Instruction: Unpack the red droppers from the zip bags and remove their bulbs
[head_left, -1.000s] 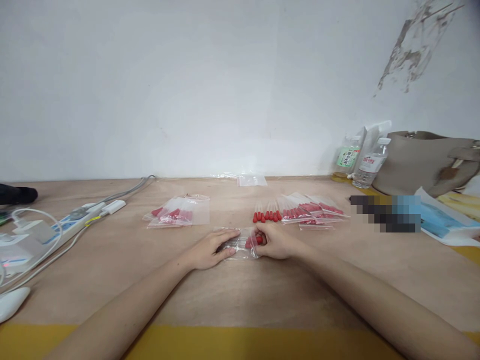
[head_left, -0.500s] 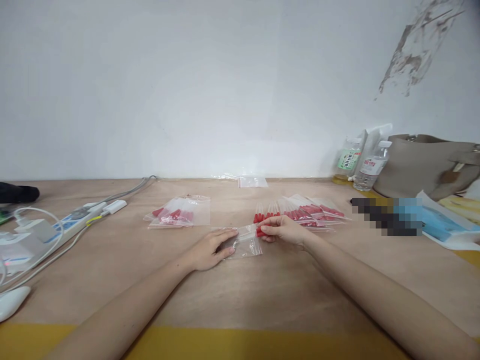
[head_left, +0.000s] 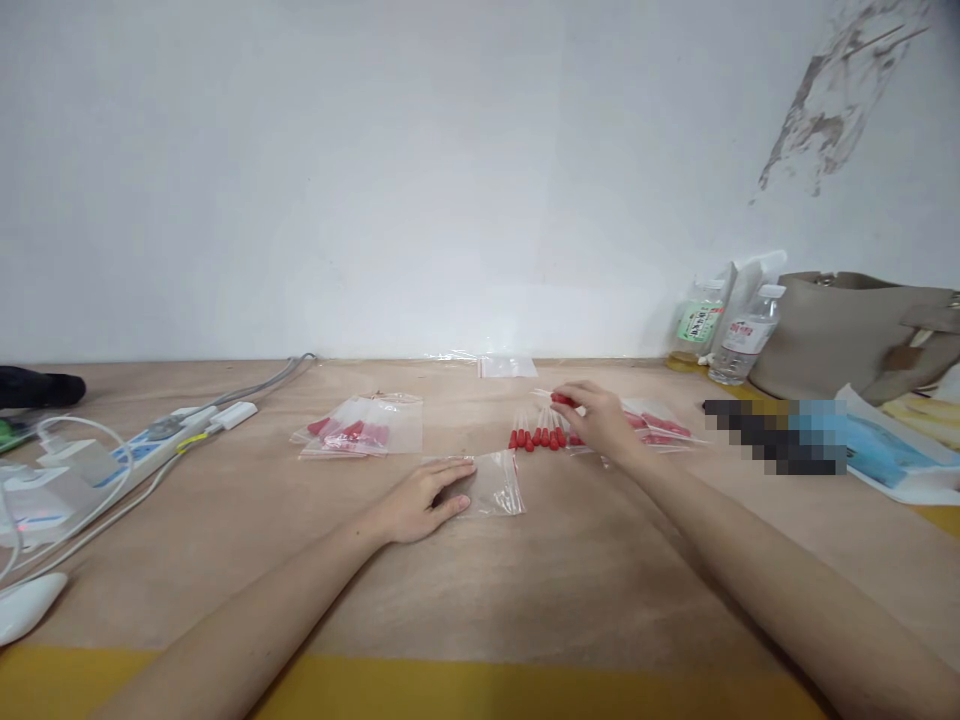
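Note:
My left hand (head_left: pixel 426 502) lies flat with fingers stretched out and thumb apart, pressing a clear zip bag (head_left: pixel 496 485) to the table. The bag's red-striped edge points right, and the part under my fingers is hidden. Above and to the right, my right hand (head_left: pixel 596 412) pinches a dropper with a red bulb (head_left: pixel 562 399), its clear tube pointing left. Whether more than one is held, I cannot tell. Just below it, several loose droppers (head_left: pixel 537 438) lie side by side, bulbs toward me. Bagged droppers (head_left: pixel 664 425) are partly covered by my right hand.
Another pile of bagged droppers (head_left: pixel 352 430) lies to the left. A flat bag (head_left: pixel 508 368) rests against the wall. A power strip (head_left: pixel 142 445) with cables stands at left. On the right are water bottles (head_left: pixel 746 335), a grey handbag (head_left: pixel 840 335) and a blue packet (head_left: pixel 892 440).
My right hand has moved up and right, from the bag's striped end to above the loose droppers, with red bulbs in its fingers in both frames. My left hand stays on the bag.

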